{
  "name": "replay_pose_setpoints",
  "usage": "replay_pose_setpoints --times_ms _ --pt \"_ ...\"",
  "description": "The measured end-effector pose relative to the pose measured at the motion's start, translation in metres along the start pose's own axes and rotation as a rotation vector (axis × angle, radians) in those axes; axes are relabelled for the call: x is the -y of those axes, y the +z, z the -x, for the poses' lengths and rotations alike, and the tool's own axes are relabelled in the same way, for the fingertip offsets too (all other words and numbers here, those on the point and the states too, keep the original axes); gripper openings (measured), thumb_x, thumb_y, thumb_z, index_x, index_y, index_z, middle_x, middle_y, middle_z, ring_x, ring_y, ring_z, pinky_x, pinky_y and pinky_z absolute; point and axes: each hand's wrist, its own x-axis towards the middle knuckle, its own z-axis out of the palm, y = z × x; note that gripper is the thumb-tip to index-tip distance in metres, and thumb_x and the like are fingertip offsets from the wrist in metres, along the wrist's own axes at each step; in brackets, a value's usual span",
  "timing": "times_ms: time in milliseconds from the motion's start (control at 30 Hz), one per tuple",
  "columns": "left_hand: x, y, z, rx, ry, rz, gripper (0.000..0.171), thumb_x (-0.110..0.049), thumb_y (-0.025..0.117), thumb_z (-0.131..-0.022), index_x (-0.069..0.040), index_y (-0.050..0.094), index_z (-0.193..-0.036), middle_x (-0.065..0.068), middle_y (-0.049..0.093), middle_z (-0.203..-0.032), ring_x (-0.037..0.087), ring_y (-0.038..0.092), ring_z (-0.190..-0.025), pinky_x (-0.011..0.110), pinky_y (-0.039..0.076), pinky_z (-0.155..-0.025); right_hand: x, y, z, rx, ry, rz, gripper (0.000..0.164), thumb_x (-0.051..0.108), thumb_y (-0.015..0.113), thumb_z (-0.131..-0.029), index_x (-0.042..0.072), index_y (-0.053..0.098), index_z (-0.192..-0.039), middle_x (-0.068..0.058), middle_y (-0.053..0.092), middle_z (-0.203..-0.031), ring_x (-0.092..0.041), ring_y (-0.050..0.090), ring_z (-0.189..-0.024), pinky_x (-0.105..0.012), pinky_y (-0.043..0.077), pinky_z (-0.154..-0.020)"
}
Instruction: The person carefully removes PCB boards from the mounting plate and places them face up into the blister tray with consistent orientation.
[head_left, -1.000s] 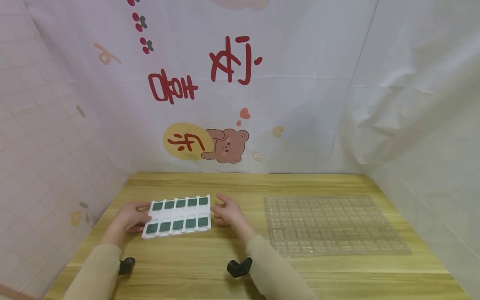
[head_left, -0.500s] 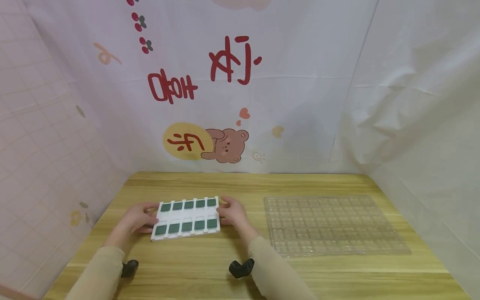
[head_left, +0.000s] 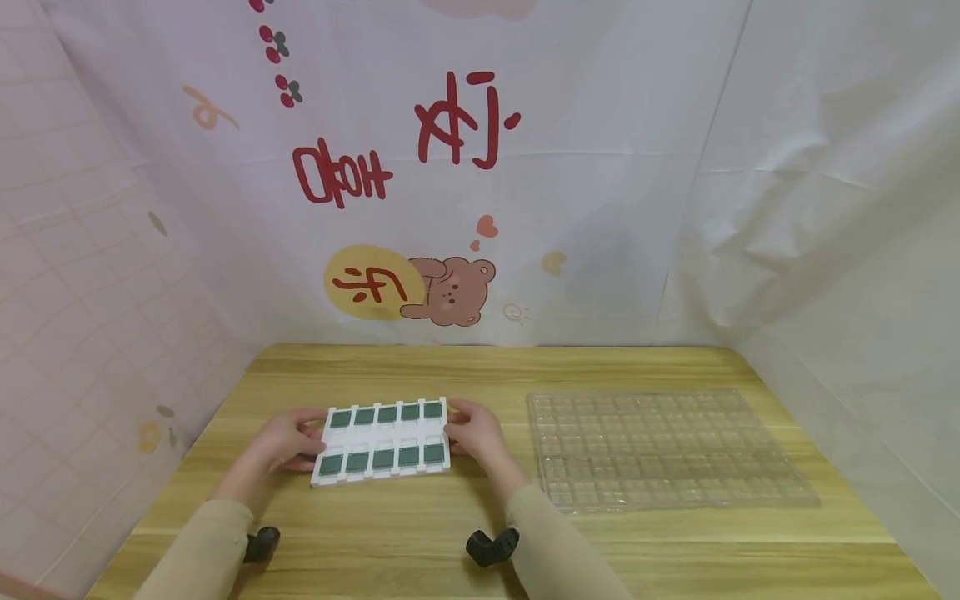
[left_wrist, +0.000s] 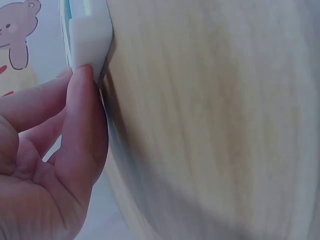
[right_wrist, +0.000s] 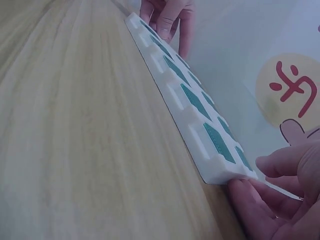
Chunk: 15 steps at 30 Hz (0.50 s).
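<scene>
Left hand (head_left: 287,439) and right hand (head_left: 477,431) gripped the white tray's (head_left: 363,436) ends; the clear tray (head_left: 663,450) lay nearer the table's (head_left: 390,533) right edge

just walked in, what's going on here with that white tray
A person has the white tray by its two short ends, left grip on one and right grip on the other. The tray carries ten green squares in two rows of five. Whether it is fully off the table is hard to tell. A see-through gridded tray lies on the table to the right, touched by neither grip.
</scene>
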Motion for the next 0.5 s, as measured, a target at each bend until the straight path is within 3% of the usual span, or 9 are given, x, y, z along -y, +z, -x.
replay_pose_setpoints --times_ms 233,500 --pt "-0.001 0.007 0.001 0.007 0.009 -0.041 0.066 0.011 0.068 -0.084 0.009 0.039 -0.143 0.018 0.052 -0.096 0.023 0.060 -0.074 0.036 0.058 -0.061 -0.003 -0.005 0.004 -0.021 -0.021 0.089 0.046 -0.008 0.068 -0.085 -0.003 0.061 -0.130 -0.010 0.065 -0.099 -0.017 0.061 -0.080 -0.030 0.058 -0.061" --pt "-0.002 0.014 0.001 0.015 0.020 -0.049 0.067 0.011 0.069 -0.084 0.009 0.039 -0.144 0.017 0.053 -0.095 0.023 0.059 -0.074 0.035 0.057 -0.060 -0.002 -0.011 0.010 -0.024 -0.077 0.206 0.042 -0.010 0.067 -0.083 -0.007 0.063 -0.125 -0.014 0.064 -0.099 -0.018 0.060 -0.075 -0.027 0.056 -0.057"
